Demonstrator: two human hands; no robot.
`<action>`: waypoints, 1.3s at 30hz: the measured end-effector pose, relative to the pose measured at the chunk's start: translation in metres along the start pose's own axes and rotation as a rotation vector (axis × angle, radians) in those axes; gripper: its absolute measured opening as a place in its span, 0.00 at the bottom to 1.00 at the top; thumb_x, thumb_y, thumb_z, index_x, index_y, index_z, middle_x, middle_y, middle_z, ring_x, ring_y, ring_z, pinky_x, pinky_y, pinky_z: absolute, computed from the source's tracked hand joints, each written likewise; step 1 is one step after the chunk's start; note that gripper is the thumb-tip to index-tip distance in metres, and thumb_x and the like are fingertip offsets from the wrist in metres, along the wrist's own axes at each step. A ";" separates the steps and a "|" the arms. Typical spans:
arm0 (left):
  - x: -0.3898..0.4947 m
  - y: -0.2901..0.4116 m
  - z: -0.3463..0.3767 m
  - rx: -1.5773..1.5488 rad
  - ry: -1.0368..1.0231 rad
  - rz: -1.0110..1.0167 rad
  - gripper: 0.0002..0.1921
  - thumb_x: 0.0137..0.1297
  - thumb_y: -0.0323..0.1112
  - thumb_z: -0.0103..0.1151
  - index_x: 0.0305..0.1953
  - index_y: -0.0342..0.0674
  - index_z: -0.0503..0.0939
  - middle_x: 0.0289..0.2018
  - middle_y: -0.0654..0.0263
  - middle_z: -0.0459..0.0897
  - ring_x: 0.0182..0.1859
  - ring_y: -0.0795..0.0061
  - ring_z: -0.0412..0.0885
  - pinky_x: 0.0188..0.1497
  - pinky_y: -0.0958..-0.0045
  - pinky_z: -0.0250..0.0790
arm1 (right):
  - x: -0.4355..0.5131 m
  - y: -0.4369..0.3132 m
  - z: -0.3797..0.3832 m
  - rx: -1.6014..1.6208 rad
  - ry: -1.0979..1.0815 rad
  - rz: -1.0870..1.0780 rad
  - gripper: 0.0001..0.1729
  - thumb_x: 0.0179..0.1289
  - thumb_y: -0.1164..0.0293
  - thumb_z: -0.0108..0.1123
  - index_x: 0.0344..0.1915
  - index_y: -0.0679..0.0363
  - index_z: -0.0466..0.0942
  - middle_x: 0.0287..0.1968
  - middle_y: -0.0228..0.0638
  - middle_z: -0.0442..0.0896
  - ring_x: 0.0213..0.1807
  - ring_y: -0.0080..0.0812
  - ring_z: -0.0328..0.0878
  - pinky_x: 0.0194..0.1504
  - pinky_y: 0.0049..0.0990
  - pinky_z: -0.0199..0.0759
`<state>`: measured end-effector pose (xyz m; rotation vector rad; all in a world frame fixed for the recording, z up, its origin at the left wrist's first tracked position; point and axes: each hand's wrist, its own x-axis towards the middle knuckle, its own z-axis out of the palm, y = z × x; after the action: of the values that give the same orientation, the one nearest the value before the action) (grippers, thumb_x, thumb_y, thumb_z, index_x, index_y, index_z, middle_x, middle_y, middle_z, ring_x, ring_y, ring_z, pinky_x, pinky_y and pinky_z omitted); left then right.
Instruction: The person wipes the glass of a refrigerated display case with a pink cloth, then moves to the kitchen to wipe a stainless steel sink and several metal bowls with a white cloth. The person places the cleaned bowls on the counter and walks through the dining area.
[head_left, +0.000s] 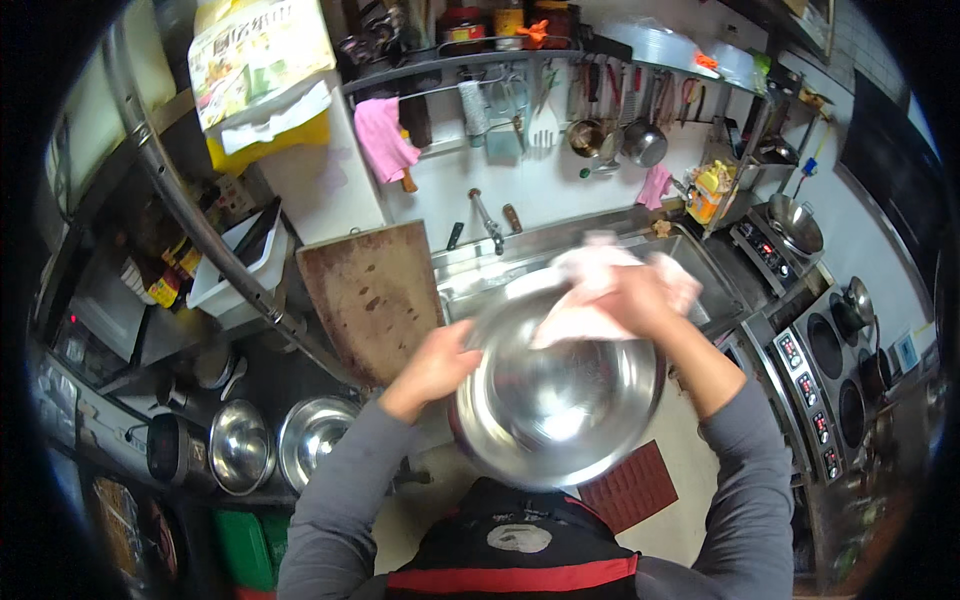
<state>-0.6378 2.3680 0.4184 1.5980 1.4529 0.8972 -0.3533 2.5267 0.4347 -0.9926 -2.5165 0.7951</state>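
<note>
A large stainless steel mixing bowl (555, 390) is held up in front of my body, its shiny inside turned towards me. My left hand (439, 364) grips the bowl's rim at the upper left. In my right hand (637, 300) is a pale pink cloth (581, 319), bunched and blurred, lying against the bowl's far inner side. Behind the bowl, a stainless steel sink (705, 274) runs along the wall, partly hidden by the bowl and cloth. Its tap (491, 229) sticks out from the wall.
A stained cutting board (371, 300) stands left of the sink. Two steel bowls (241, 446) sit at the lower left. A metal pole (202, 217) crosses the left side. Induction cookers (817, 375) line the right; utensils (544, 124) hang on the wall. A dark red mat (630, 484) lies on the floor.
</note>
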 end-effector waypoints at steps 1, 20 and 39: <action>-0.019 -0.008 -0.001 -0.305 0.119 -0.044 0.19 0.63 0.24 0.55 0.56 0.30 0.76 0.46 0.57 0.86 0.45 0.74 0.82 0.51 0.67 0.75 | -0.017 0.023 0.005 0.336 0.121 0.074 0.20 0.68 0.62 0.60 0.56 0.59 0.81 0.50 0.40 0.86 0.50 0.33 0.83 0.52 0.33 0.76; -0.073 -0.133 0.071 -0.900 0.135 -0.390 0.26 0.58 0.15 0.52 0.60 0.33 0.73 0.49 0.57 0.83 0.48 0.65 0.84 0.51 0.67 0.77 | -0.061 0.132 0.014 -0.534 0.219 0.177 0.21 0.66 0.71 0.58 0.58 0.62 0.72 0.40 0.46 0.84 0.44 0.48 0.83 0.47 0.42 0.78; -0.102 -0.097 0.098 -0.568 0.174 -0.415 0.30 0.57 0.18 0.56 0.64 0.30 0.69 0.50 0.57 0.82 0.51 0.69 0.80 0.56 0.68 0.73 | -0.126 0.075 0.281 -0.167 -0.539 0.186 0.18 0.70 0.63 0.54 0.47 0.67 0.80 0.37 0.53 0.86 0.46 0.52 0.84 0.53 0.48 0.73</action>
<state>-0.6032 2.2618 0.2879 0.7849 1.4062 1.0906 -0.3591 2.3767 0.1553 -1.2135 -3.0169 1.0350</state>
